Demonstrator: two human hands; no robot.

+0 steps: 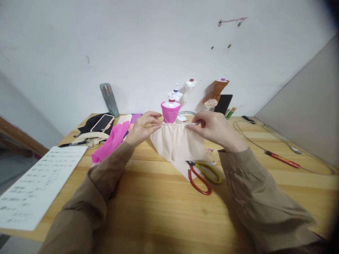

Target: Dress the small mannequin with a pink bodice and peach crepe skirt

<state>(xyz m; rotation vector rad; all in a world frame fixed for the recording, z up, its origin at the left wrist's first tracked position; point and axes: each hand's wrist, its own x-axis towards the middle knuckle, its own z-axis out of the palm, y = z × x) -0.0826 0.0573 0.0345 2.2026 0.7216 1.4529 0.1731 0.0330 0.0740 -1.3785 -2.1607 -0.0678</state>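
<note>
A piece of pale pink fabric [177,143], gathered along its top edge, hangs between my two hands in front of a small mannequin. Pinched at the left end of that edge is my left hand [144,127]. My right hand [212,127] grips the right end between thumb and bent fingers. Just behind the fabric stands the mannequin [171,107], wrapped in bright pink cloth. Scissors [202,175] with one red and one yellow handle lie below the fabric, their blades hidden beneath it.
Bright pink cloth [112,141], a phone [103,123] and a written sheet [39,176] lie to the left. A bottle [109,100] leans by the wall. More mannequins [190,85] stand behind. A red-handled tool with a cable [283,159] is at the right.
</note>
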